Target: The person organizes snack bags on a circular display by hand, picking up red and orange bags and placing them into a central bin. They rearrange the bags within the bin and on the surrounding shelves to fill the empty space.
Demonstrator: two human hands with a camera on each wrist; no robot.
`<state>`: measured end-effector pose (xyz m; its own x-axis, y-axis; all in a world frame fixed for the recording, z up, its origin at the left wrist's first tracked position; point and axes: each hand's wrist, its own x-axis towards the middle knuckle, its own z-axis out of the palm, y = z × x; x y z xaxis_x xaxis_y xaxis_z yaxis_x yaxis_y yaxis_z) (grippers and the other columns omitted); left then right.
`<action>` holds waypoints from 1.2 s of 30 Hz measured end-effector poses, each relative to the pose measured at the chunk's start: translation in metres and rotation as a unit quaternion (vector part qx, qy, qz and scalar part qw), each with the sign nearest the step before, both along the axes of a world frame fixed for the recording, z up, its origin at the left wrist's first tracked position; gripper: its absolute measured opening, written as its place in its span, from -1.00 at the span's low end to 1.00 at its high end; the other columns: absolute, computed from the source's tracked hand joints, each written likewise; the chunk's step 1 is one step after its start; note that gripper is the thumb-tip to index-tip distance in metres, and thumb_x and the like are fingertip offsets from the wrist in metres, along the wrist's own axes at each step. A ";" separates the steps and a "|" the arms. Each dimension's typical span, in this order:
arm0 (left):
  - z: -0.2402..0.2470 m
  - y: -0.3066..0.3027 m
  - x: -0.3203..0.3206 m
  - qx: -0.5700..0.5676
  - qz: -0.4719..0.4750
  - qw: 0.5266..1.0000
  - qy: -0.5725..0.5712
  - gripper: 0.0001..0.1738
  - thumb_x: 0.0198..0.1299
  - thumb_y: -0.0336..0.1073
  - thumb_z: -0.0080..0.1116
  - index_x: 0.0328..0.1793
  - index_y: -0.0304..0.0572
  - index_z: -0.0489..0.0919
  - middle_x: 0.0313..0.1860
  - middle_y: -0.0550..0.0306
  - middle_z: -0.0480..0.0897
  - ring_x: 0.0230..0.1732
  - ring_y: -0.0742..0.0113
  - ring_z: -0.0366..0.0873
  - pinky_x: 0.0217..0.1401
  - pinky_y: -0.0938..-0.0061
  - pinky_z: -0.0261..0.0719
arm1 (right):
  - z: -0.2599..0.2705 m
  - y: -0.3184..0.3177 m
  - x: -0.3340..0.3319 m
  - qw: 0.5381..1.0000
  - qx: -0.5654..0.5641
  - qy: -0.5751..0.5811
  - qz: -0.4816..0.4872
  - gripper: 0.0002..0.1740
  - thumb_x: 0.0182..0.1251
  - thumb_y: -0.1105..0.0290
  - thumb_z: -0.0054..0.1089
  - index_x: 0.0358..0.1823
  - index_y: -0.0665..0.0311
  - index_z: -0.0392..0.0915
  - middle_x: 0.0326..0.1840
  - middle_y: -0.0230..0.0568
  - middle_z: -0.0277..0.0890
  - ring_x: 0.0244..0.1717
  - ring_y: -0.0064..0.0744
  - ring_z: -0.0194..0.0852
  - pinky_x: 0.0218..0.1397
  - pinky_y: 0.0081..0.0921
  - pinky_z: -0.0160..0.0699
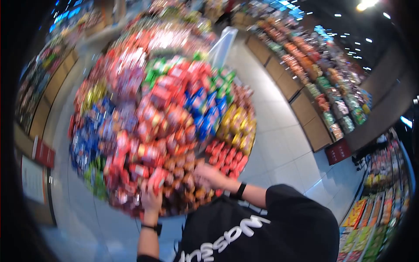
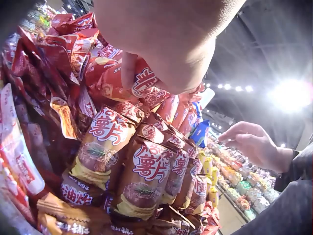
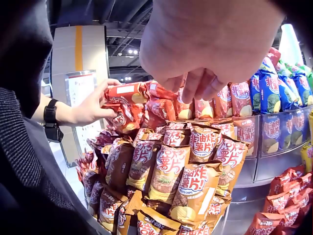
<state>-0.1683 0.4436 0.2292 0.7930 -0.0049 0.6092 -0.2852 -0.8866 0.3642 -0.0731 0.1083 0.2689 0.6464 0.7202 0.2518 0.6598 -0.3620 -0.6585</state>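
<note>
The left hand (image 1: 151, 197) grips a red chip bag (image 1: 157, 178) at the lower left of the round display. In the right wrist view the left hand (image 3: 93, 108) has its thumb and fingers round that red bag (image 3: 128, 93). Over the brown chip bags (image 1: 178, 169) is the right hand (image 1: 209, 175); its fingers hang slightly bent in the right wrist view, with nothing visible in them. The left wrist view shows the right hand (image 2: 254, 146) apart from the upright brown bags (image 2: 145, 178).
Blue bags (image 1: 205, 114), yellow bags (image 1: 238, 126) and small red bags (image 1: 227, 158) fill other parts of the tiered display. Shelves (image 1: 305, 118) of packaged snacks stand across the aisle at the right. A framed sign (image 1: 34, 180) is at the left.
</note>
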 end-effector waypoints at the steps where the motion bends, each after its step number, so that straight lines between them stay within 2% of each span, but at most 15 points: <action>1: 0.006 -0.001 0.001 0.008 -0.002 1.000 -0.015 -0.19 0.09 -0.30 0.50 0.45 -0.07 0.32 0.32 -0.33 0.47 0.30 -0.38 0.49 0.30 -0.05 0.60 | -0.006 0.000 0.001 0.995 0.020 -0.101 -0.006 -0.57 0.16 0.48 0.37 0.09 0.24 0.54 0.06 -0.06 0.54 0.17 0.06 0.50 0.20 -0.12 0.54; 2: 0.005 0.000 0.001 0.007 -0.006 1.000 -0.022 -0.23 0.12 -0.30 0.49 0.43 -0.05 0.34 0.32 -0.29 0.48 0.29 -0.34 0.51 0.25 0.00 0.64 | 0.008 0.005 -0.001 0.999 -0.012 -0.040 -0.016 -0.54 0.15 0.49 0.37 0.12 0.24 0.54 0.13 -0.07 0.54 0.19 0.06 0.50 0.22 -0.11 0.53; 3: 0.002 0.001 -0.001 -0.008 -0.005 1.000 -0.022 -0.25 0.10 -0.30 0.49 0.41 -0.02 0.36 0.30 -0.24 0.49 0.26 -0.31 0.53 0.21 0.04 0.66 | 0.011 0.009 0.001 0.995 -0.007 -0.095 -0.016 -0.65 0.17 0.43 0.28 0.03 0.25 0.56 -0.02 -0.04 0.55 0.10 0.08 0.51 0.18 -0.14 0.56; 8: 0.021 0.003 -0.016 -0.014 -0.024 0.998 -0.050 -0.17 -0.14 -0.40 0.52 0.33 0.07 0.39 0.26 -0.09 0.47 0.18 -0.16 0.59 -0.01 0.18 0.76 | 0.026 0.027 -0.008 0.999 -0.004 -0.049 -0.024 -0.67 0.25 0.46 0.32 0.06 0.31 0.59 0.13 -0.04 0.63 0.22 0.02 0.53 0.33 -0.13 0.52; 13: 0.029 -0.001 -0.026 -0.024 -0.083 0.995 -0.046 -0.14 -0.22 -0.42 0.54 0.30 0.08 0.39 0.26 -0.07 0.45 0.18 -0.14 0.59 -0.03 0.20 0.76 | 0.057 0.056 -0.020 0.999 0.049 0.011 0.008 -0.38 0.24 0.41 0.42 0.35 0.18 0.48 0.40 -0.02 0.43 0.35 0.01 0.46 0.38 -0.15 0.51; 16: 0.046 -0.012 -0.027 -0.024 -0.110 0.993 -0.045 -0.19 -0.15 -0.47 0.49 0.30 -0.01 0.36 0.23 -0.14 0.46 0.15 -0.15 0.59 -0.16 0.22 0.75 | 0.068 0.073 -0.023 0.991 0.109 0.022 0.071 -0.20 0.14 0.46 0.50 0.46 0.11 0.40 0.51 0.00 0.30 0.41 0.02 0.41 0.38 -0.16 0.53; 20: 0.069 -0.029 -0.024 -0.138 -0.123 0.983 0.004 -0.17 -0.16 -0.52 0.45 0.32 -0.09 0.35 0.24 -0.17 0.43 0.22 -0.19 0.52 0.13 0.26 0.66 | 0.077 0.082 -0.015 0.991 0.109 -0.021 0.070 -0.28 0.07 0.48 0.55 0.33 0.16 0.51 0.36 -0.03 0.46 0.30 -0.01 0.51 0.31 -0.20 0.58; 21: 0.080 -0.034 -0.023 -0.179 -0.120 0.976 0.016 -0.19 -0.08 -0.55 0.42 0.36 -0.14 0.34 0.27 -0.13 0.42 0.29 -0.06 0.49 0.32 0.26 0.53 | 0.084 0.084 -0.011 0.992 0.114 -0.015 0.053 -0.35 0.07 0.47 0.56 0.25 0.21 0.55 0.25 -0.07 0.54 0.24 -0.04 0.56 0.28 -0.23 0.59; 24: 0.088 -0.047 -0.022 -0.419 -0.112 0.892 0.129 -0.22 0.02 -0.58 0.37 0.41 -0.20 0.31 0.30 -0.05 0.43 0.32 0.14 0.48 0.39 0.28 0.48 | 0.087 0.077 -0.005 0.989 0.107 0.102 0.012 -0.46 0.20 0.40 0.52 0.20 0.30 0.55 0.19 -0.10 0.61 0.23 -0.21 0.61 0.30 -0.33 0.56; 25: 0.094 -0.049 -0.020 -0.512 -0.148 0.833 0.153 -0.25 0.11 -0.59 0.32 0.45 -0.26 0.28 0.35 0.03 0.41 0.34 0.28 0.45 0.41 0.32 0.47 | 0.075 0.073 -0.002 0.969 0.150 0.196 0.006 -0.46 0.27 0.36 0.50 0.23 0.31 0.51 0.19 -0.14 0.62 0.22 -0.33 0.60 0.32 -0.38 0.53; 26: 0.102 -0.050 -0.017 -0.509 -0.138 0.834 0.159 -0.28 0.15 -0.55 0.30 0.45 -0.29 0.29 0.34 0.00 0.46 0.34 0.27 0.45 0.43 0.34 0.46 | 0.067 0.071 -0.002 0.929 0.220 0.297 -0.009 -0.49 0.30 0.37 0.49 0.20 0.35 0.48 0.12 -0.19 0.62 0.15 -0.45 0.60 0.29 -0.41 0.54; 28: 0.103 -0.045 -0.011 -0.605 -0.150 0.751 0.217 -0.36 0.21 -0.51 0.24 0.43 -0.29 0.33 0.31 -0.04 0.51 0.27 0.28 0.53 0.24 0.37 0.65 | 0.065 0.059 0.001 0.842 0.271 0.465 -0.039 -0.57 0.35 0.38 0.43 0.15 0.36 0.47 0.04 -0.23 0.60 0.09 -0.50 0.60 0.24 -0.44 0.56; 30: 0.104 -0.048 -0.005 -0.707 -0.158 0.645 0.241 -0.48 0.27 -0.48 0.17 0.37 -0.27 0.39 0.22 -0.05 0.59 0.01 0.30 0.70 -0.35 0.48 0.79 | 0.058 0.044 0.009 0.808 0.292 0.511 -0.026 -0.65 0.43 0.37 0.34 0.12 0.31 0.46 0.06 -0.24 0.58 0.08 -0.52 0.60 0.22 -0.46 0.55; 32: 0.101 -0.049 -0.003 -0.729 -0.161 0.608 0.268 -0.56 0.35 -0.43 0.16 0.33 -0.26 0.42 0.22 -0.03 0.65 0.00 0.35 0.71 -0.29 0.51 0.80 | 0.056 0.026 0.012 0.745 0.303 0.593 -0.031 -0.62 0.42 0.39 0.33 0.16 0.30 0.42 0.11 -0.23 0.56 0.14 -0.48 0.60 0.25 -0.42 0.57; 36: 0.092 -0.066 0.005 -0.725 -0.131 0.607 0.298 -0.64 0.44 -0.32 0.16 0.29 -0.28 0.50 0.17 -0.01 0.69 -0.07 0.42 0.72 -0.31 0.54 0.77 | 0.052 0.001 0.014 0.705 0.310 0.637 -0.030 -0.49 0.39 0.41 0.33 0.29 0.28 0.36 0.19 -0.24 0.54 0.21 -0.44 0.57 0.31 -0.38 0.56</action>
<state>-0.1637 0.3771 0.3209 0.9623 0.0190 -0.2712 0.2190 0.5368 0.8148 -0.0594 0.1094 0.3210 0.6575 0.6887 -0.3056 -0.6142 0.2549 -0.7469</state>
